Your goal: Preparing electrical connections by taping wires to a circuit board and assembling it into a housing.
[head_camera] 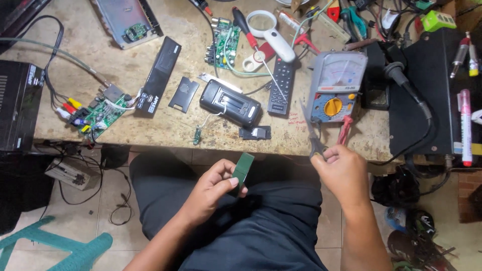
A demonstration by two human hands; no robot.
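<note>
The tabletop (150, 125) is crowded: a grey analog multimeter (335, 88) stands near its front edge, with a black device (231, 104) and 1 small loose board (197, 135) on a white wire closer to the middle. Below the edge, over the lap, the left hand (211, 190) pinches a small green board (243, 169) upright; a loose grip could drop it to the floor. The right hand (341, 170) is closed on scissors (314, 135), blades up just beside the multimeter's red lead (344, 131), which a careless snip could nick.
</note>
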